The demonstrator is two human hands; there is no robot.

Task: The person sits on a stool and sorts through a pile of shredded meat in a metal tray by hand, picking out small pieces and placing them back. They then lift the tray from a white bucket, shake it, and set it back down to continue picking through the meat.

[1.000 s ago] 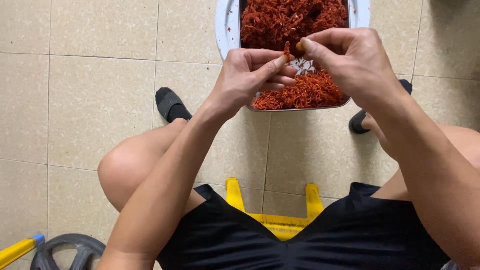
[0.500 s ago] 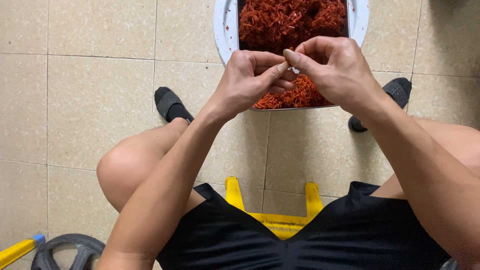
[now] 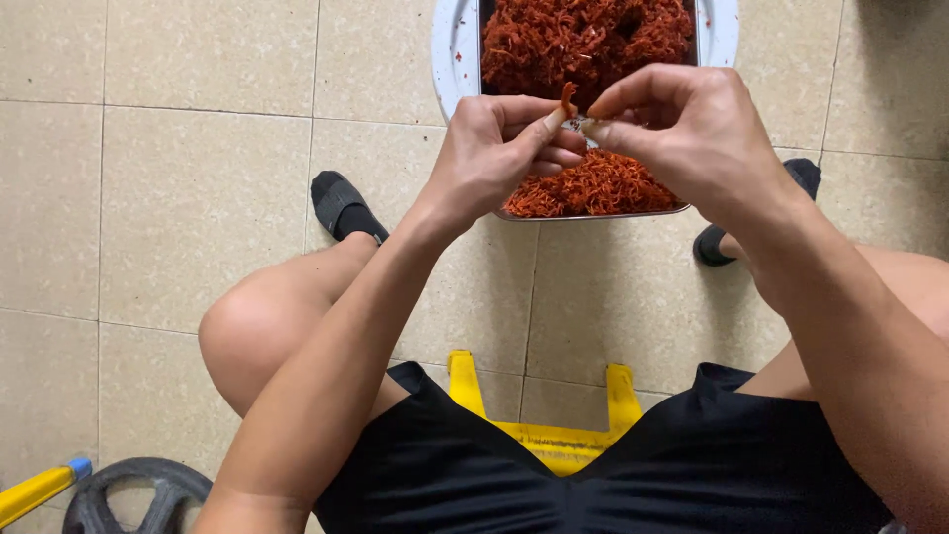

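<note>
Fingers [image 3: 546,124] of left hand [image 3: 494,158] and right hand [image 3: 692,129] pinch one small red piece [image 3: 567,96] above the far tray [image 3: 450,49]; likely light, fragile: grip its ends.

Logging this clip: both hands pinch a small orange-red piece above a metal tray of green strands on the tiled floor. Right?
Not quite. The head view shows the strands in the rectangular metal tray are orange-red, not green. The left hand and right hand do pinch the small orange-red piece above it.
</note>
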